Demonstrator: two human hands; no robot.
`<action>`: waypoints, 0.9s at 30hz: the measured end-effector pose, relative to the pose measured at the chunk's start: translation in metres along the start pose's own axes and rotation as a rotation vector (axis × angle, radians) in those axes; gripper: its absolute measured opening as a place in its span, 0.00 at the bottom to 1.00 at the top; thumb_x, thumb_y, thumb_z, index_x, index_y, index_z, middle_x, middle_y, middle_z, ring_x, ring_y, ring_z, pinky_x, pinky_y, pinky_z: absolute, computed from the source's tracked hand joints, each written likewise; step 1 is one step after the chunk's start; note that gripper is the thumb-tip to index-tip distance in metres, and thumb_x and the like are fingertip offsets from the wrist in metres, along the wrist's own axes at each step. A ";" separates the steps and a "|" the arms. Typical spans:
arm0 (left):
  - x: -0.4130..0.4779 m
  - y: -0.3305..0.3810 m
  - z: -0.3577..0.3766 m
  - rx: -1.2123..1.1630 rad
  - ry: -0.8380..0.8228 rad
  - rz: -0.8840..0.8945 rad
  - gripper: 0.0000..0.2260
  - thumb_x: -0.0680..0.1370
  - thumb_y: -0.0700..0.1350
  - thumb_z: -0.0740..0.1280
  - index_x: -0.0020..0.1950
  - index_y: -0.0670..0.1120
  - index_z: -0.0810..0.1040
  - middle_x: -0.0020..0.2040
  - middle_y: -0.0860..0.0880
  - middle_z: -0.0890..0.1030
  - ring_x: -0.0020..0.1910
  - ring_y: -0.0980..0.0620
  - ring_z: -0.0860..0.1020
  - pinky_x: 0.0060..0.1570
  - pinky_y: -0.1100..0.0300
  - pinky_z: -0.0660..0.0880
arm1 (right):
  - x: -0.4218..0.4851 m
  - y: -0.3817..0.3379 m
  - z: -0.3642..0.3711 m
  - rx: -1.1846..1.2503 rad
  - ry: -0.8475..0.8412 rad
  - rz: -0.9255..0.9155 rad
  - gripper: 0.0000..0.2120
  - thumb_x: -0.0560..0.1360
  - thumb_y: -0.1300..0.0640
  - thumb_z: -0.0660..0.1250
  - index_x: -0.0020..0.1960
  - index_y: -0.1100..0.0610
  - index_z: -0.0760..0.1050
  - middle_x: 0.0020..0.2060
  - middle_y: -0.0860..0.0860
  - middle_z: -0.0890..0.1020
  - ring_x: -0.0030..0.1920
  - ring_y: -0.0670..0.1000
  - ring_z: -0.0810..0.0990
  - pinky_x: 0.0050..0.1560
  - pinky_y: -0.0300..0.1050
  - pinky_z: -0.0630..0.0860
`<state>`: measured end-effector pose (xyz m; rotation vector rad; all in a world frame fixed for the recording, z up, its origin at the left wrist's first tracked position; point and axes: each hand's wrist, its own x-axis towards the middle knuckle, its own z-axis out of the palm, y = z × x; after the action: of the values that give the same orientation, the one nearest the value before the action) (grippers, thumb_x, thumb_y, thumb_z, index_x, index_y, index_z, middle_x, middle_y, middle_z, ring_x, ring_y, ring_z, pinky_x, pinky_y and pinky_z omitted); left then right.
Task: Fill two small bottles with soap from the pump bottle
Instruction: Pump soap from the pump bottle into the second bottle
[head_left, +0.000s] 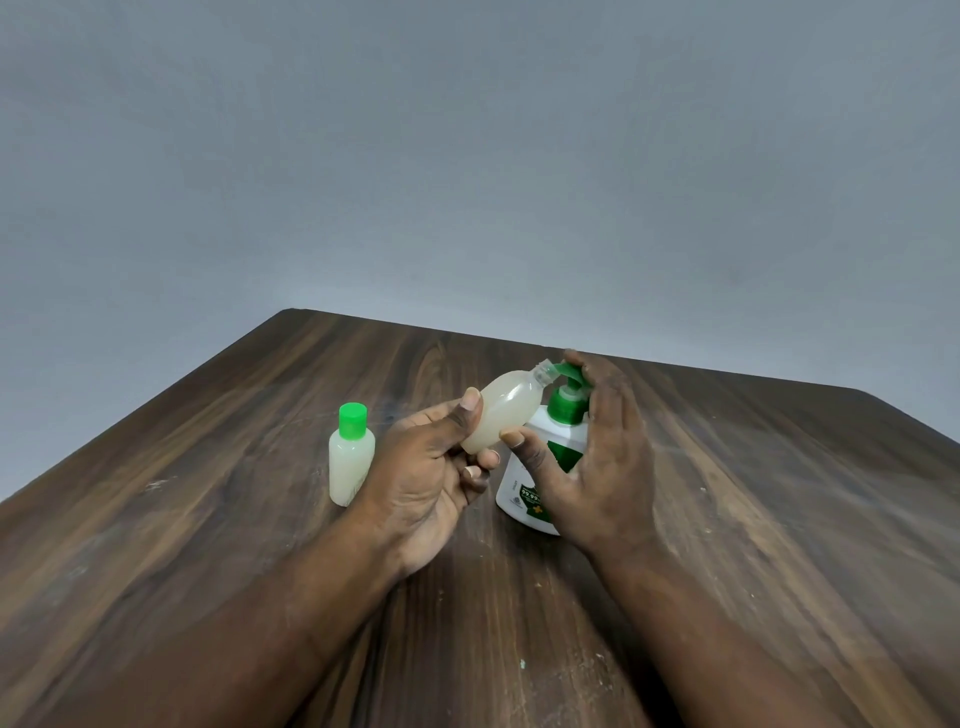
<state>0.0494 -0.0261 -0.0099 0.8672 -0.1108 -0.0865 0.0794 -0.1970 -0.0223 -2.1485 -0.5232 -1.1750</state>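
Two small bottles, one pump bottle, one worktop, listed large to small.

(a) Worktop (727, 493): dark wood grain, carries everything.

(b) Pump bottle (519, 491): white body, green pump head (569, 397), upright right of centre. Looks stiff-walled and fairly steady. Best steadied low on the body, w/ pressure straight down on the head so it won't tip.

(c) Right grip (608, 457): wraps the pump bottle from behind, thumb across the front, fingertips over the pump head.

(d) Left grip (426, 467): closed on the open small bottle (498, 415), thumb on top, fingers under its lower half.

(e) Open small bottle: uncapped, held tilted above the worktop, neck at the spout, mostly full of pale soap. Prob. light, thin-walled and squeezable, and slippery if soap runs outside, so hold the lower half gently.

(f) Capped small bottle (351, 462): upright on the worktop, left of the left grip and apart from it, pale soap inside, green cap (352, 420) on.

Not resolved: whether the spout tip sits inside the neck, any soap stream, the open bottle's cap, and most of the label. Exact fill level is hard to judge.
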 end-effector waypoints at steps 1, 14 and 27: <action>0.000 0.000 0.000 0.002 0.003 0.001 0.12 0.80 0.48 0.69 0.56 0.39 0.83 0.41 0.43 0.81 0.31 0.54 0.73 0.27 0.66 0.69 | 0.001 0.000 -0.001 0.002 -0.001 0.003 0.43 0.75 0.24 0.63 0.76 0.57 0.69 0.68 0.52 0.77 0.67 0.54 0.77 0.62 0.63 0.78; 0.000 -0.001 0.000 0.003 0.004 -0.008 0.12 0.81 0.47 0.68 0.55 0.38 0.82 0.38 0.43 0.82 0.30 0.55 0.73 0.25 0.68 0.68 | -0.003 0.004 -0.001 -0.039 -0.013 -0.040 0.43 0.75 0.25 0.64 0.76 0.57 0.68 0.69 0.51 0.76 0.65 0.52 0.76 0.63 0.59 0.77; 0.001 -0.002 0.001 -0.014 -0.012 -0.014 0.12 0.79 0.47 0.69 0.54 0.39 0.82 0.40 0.44 0.81 0.31 0.54 0.73 0.27 0.67 0.68 | 0.001 0.000 -0.002 -0.002 -0.003 0.000 0.43 0.75 0.25 0.64 0.75 0.57 0.70 0.68 0.51 0.77 0.66 0.53 0.77 0.63 0.60 0.77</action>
<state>0.0501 -0.0284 -0.0104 0.8539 -0.1151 -0.1057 0.0790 -0.1984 -0.0208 -2.1520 -0.5229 -1.1732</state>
